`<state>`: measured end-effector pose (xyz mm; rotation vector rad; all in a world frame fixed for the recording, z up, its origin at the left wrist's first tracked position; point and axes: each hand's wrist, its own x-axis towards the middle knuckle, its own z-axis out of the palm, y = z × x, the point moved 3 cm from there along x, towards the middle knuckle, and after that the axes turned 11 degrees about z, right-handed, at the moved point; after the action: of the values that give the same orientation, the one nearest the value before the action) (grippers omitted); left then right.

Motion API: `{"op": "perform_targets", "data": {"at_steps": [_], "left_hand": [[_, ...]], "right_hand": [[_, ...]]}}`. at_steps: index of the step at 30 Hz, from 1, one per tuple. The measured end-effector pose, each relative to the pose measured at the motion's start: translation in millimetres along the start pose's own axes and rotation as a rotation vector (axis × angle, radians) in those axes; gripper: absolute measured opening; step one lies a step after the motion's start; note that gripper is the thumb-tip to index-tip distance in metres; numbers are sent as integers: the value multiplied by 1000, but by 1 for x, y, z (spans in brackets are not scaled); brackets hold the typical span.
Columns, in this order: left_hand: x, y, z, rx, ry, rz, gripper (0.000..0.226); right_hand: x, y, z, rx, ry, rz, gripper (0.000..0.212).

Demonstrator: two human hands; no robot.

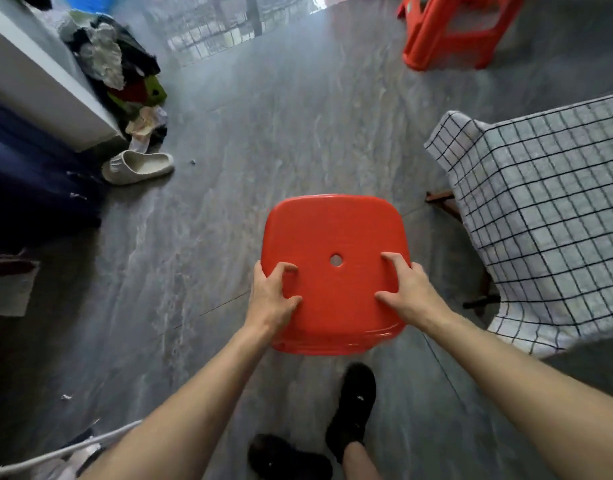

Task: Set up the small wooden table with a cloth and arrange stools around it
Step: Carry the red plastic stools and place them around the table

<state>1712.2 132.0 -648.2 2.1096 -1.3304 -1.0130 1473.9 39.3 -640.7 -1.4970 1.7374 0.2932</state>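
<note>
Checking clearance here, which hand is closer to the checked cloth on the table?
Right. The right hand grips the red stool on the checked cloth side; the left hand grips its far side.

Both bare forearms reach forward and down from the lower corners of the view, converging toward the middle. The left hand (274, 299) grips the stool (332, 237) at its left edge, thumb and forefinger bent on top. The right hand (407, 291) grips the right edge likewise, fingers curled on the seat.
</note>
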Motion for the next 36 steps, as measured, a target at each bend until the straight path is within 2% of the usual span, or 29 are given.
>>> {"op": "perform_targets", "data": {"at_steps": [4,7,13,19,24,29,33,36], "left_hand": [[42,36,34,11,-26,89,47],[58,54,55,22,-74,91,47],[72,73,72,53,-165,80,46],[60,94,51,331,-349,99,52],[25,151,4,574,-392,277,53],[9,232,-75,699,-264,379,49],[-2,322,-147,670,-86,422,44],[-17,376,-193,639,45,457,45]], "right_hand": [[10,39,-23,69,29,85,74],[10,62,-30,101,3,142,75],[11,75,-45,7,-62,220,70],[-10,51,-88,-263,-38,93,61],[-50,17,-156,-348,27,-1,66],[-112,-46,-250,-359,204,-156,64],[-174,-99,-314,-357,311,-281,58],[-218,-134,-353,-381,390,-381,61]]}}
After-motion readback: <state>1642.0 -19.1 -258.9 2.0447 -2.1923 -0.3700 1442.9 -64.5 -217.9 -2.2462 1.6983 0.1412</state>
